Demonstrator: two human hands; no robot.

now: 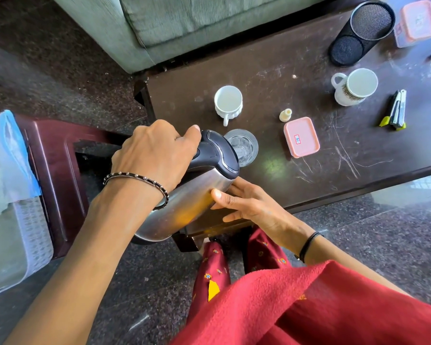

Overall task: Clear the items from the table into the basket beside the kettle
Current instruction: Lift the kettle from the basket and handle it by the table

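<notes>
A steel kettle point(197, 192) with a black lid is tilted, lid end towards the dark table point(309, 170). My left hand point(154, 155) grips its black handle. My right hand point(246, 202) lies flat against the kettle's steel side. A glass point(244, 145) stands just beyond the lid. On the table are a white cup point(228, 102), a white mug point(356, 87), a small pink-lidded box point(301, 136), a tiny cream bottle point(285, 115) and a stapler point(397, 109). A pale basket point(33, 232) with blue cloth point(5, 158) sits at the far left.
A maroon stool point(57, 155) stands between basket and table. A black mesh holder point(361, 33) lies on its side at the table's back, next to a larger pink-lidded box point(418, 21). A grey sofa point(184, 23) is behind the table. My red clothing point(309, 307) fills the bottom right.
</notes>
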